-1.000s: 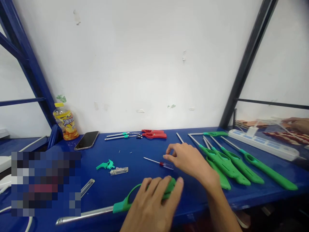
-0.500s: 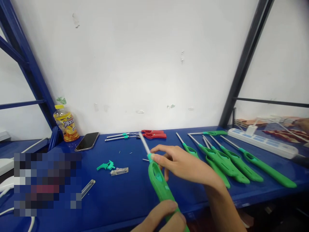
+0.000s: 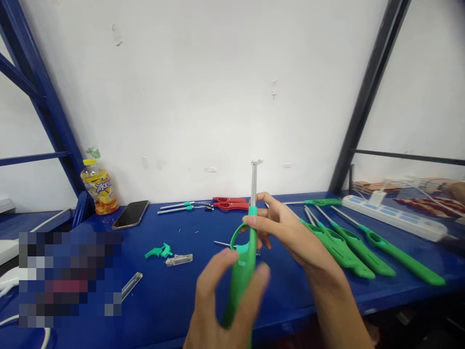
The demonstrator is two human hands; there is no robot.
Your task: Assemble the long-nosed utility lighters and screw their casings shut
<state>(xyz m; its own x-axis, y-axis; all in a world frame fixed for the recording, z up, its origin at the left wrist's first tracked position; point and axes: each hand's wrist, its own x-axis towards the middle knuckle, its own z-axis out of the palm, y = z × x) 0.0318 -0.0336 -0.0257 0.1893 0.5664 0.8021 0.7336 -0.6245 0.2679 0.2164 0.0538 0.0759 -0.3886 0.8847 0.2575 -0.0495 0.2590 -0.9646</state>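
Observation:
A green long-reach lighter [image 3: 241, 274] stands nearly upright before me, its metal tube pointing up and its trigger opening turned left. My right hand [image 3: 281, 225] pinches the lighter's neck, thumb in front and fingers behind. Around the lower handle is my left hand [image 3: 220, 310], slightly blurred, its fingers spread on either side; whether they touch the handle is hard to see. On the blue table [image 3: 163, 300], a thin metal rod [image 3: 223, 243] lies partly behind the lighter. Several more green lighters [image 3: 358, 249] lie to the right.
Two red lighters [image 3: 230, 204] with detached tubes lie at the back. Turquoise trigger parts [image 3: 160, 251], a clear fuel tank [image 3: 179, 260] and another clear piece [image 3: 131, 286] are left of my hands. A phone [image 3: 131, 214], a bottle [image 3: 100, 186] and a power strip [image 3: 395, 216] sit farther out.
The lighter has swung from leaning left to nearly upright and turned about its length. My left fingers have spread from their closed grip on the handle. My right hand still holds the neck.

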